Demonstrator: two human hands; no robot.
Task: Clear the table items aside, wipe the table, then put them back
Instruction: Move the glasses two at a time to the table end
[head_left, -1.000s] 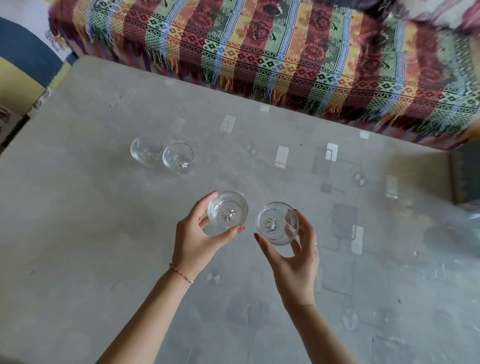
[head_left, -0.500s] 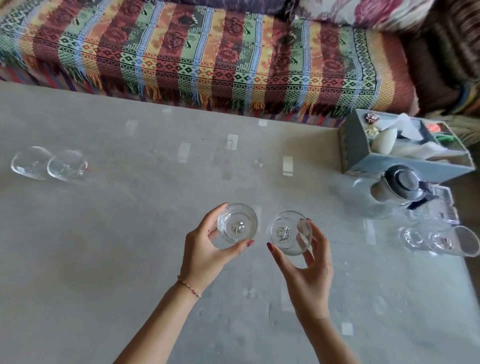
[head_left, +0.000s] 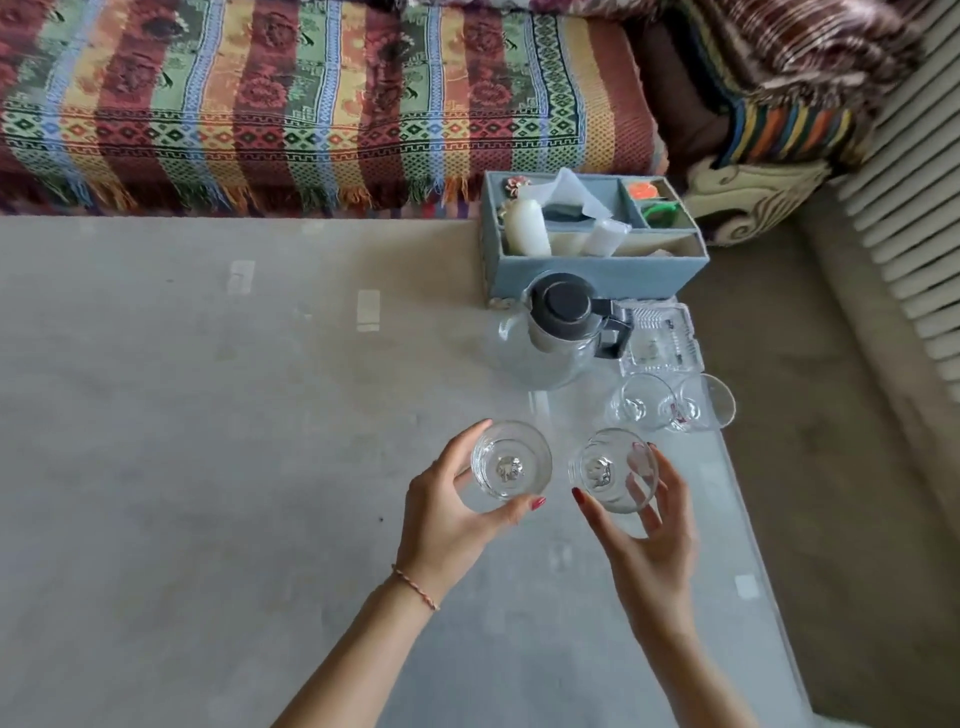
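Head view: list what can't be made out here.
- Blue organizer box: its front compartment's contents, hidden by its wall.
- Glass teapot: whether it holds liquid; too clear to tell.
- Two glass cups at the table edge: outlines overlap.
- Both forearms: cut off by the bottom edge.

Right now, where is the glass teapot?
The glass teapot stands at the table's far right, just in front of the blue organizer box, with the clear tray on its right.

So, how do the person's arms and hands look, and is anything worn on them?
Both forearms are bare, with no sleeves in view. The left hand has a thin braided bracelet, pink and pale, around the wrist. The right hand shows no bracelet. The fingernails on both hands are painted dark red.
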